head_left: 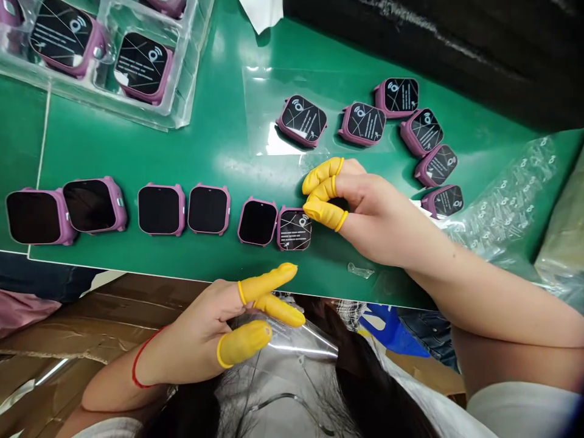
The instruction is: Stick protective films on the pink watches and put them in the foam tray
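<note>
My right hand, with yellow finger cots on its thumb and fingers, is closed at the right edge of a purple smartwatch body with a printed film on its screen. Its fingertips overlap the corner of that watch; what they pinch, if anything, is hidden. Below, my left hand, also in yellow finger cots and with a red string at the wrist, hovers at the table edge, fingers apart. Left of the printed watch lies a dark-screened watch, with several more dark-screened watches in a row.
On the green table, several film-covered watches curve along the back right, some over a clear plastic sheet. A clear tray holds more watches. Peeled films pile at right. A small clear scrap lies near the front edge.
</note>
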### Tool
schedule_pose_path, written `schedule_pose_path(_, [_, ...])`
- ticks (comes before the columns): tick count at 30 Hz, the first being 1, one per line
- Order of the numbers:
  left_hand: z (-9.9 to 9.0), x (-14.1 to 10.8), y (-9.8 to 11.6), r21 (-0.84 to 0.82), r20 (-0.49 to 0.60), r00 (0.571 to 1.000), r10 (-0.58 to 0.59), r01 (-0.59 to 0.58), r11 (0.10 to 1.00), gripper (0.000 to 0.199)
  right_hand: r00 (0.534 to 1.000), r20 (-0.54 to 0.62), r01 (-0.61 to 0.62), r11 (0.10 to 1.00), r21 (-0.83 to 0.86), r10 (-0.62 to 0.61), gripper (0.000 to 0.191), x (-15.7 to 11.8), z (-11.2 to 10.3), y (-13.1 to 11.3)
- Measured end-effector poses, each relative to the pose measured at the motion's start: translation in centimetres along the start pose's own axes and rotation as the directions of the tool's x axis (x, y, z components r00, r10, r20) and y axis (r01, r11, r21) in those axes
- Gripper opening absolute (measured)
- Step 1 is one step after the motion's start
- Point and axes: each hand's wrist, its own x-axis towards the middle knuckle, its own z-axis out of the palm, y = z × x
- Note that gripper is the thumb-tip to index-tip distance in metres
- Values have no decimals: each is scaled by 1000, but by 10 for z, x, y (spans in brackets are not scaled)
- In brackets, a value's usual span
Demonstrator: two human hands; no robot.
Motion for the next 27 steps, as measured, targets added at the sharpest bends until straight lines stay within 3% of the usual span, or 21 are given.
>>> schedule_pose_path(4, [-1, 2, -3, 78, -8, 1000, 14, -13, 997, 50, 1000, 22, -6, 1000, -30, 7, 17, 1, -1, -2])
schedule_pose_path(14, [-2, 6, 0, 76, -9, 1000, 22, -21, 997, 63, 999, 20, -40, 998, -50, 41, 20, 0, 0, -5])
schedule_pose_path(21, [-2, 9, 2, 144, -13, 1000, -22, 23, 989, 53, 999, 23, -21, 998, -67, 22, 19, 1, -1, -4])
schedule_pose_path(27, [-3, 8, 2, 100, -14, 1000, -28, 29, 995, 54, 1000, 21, -8, 997, -74, 9, 19, 0, 0, -3])
